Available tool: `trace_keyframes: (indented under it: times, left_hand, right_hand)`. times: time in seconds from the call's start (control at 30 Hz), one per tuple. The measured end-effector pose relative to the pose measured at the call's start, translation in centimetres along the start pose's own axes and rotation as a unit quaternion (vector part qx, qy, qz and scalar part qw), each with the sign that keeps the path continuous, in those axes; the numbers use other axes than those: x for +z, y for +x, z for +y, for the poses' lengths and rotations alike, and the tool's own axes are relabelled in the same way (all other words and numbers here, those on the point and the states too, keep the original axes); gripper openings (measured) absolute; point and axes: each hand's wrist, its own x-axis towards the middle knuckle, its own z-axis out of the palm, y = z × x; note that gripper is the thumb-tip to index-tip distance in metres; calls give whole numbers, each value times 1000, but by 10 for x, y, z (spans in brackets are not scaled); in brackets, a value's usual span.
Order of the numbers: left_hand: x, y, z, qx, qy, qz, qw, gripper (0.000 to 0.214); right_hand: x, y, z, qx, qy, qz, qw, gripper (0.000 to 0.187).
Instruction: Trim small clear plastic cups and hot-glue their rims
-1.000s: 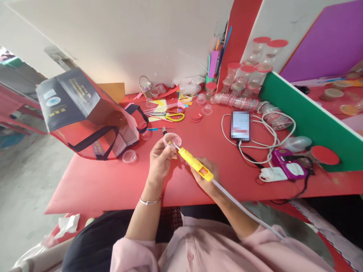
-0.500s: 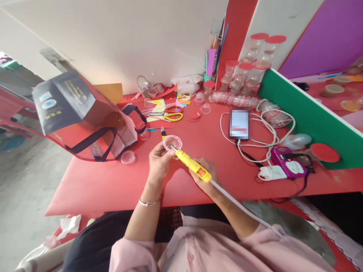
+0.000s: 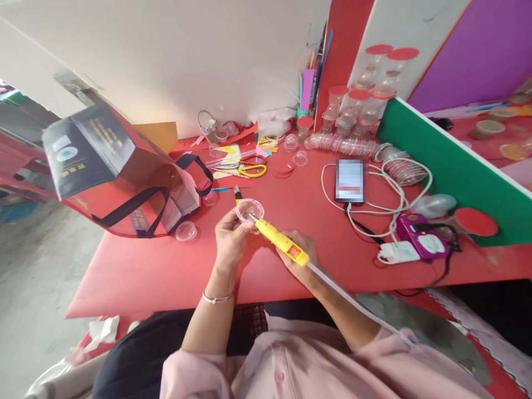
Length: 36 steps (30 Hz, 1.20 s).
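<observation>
While the left hand [image 3: 231, 231] pinches a clear plastic cup [image 3: 246, 206], the right hand [image 3: 306, 245] grips a yellow glue gun [image 3: 277, 238], nozzle [image 3: 253, 217] at the cup; scissors [image 3: 252, 175] lie beyond both hands.

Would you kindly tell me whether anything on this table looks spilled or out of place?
Nothing looks spilled. The white cable looks untidy, sprawling in loose loops on both sides of the phone, with one loop crossing the stacked clear cups.

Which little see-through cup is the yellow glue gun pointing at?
The clear cup held up in the left hand, with the tip of the yellow glue gun at it. The other loose cups rest on the red table, away from the gun.
</observation>
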Motion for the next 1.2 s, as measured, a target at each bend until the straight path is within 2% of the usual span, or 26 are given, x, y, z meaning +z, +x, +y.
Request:
trace_keyframes:
  times: [0.53,0.73,0.93,1.07,1.2]
  left_hand:
    - [4,-1,3,-17,-5,17,1000,44]
    - [4,-1,2,-29,-5,14,999,45]
    - [9,-3,-2,-34,1,-9,999,46]
    - [23,-20,-9,-59,1,-7,998,43]
    - [40,-56,-23,-103,-14,36,994,35]
  right_hand:
    - [1,0,1,-10,-9,5,1000,10]
    - [0,-1,3,17,-13,-16,1000,7]
    - [-12,-5,-2,51,0,-31,998,9]
    - [-28,-20,-2,78,-24,-34,996,13]
    - [-52,-40,-2,105,-48,-64,991,18]
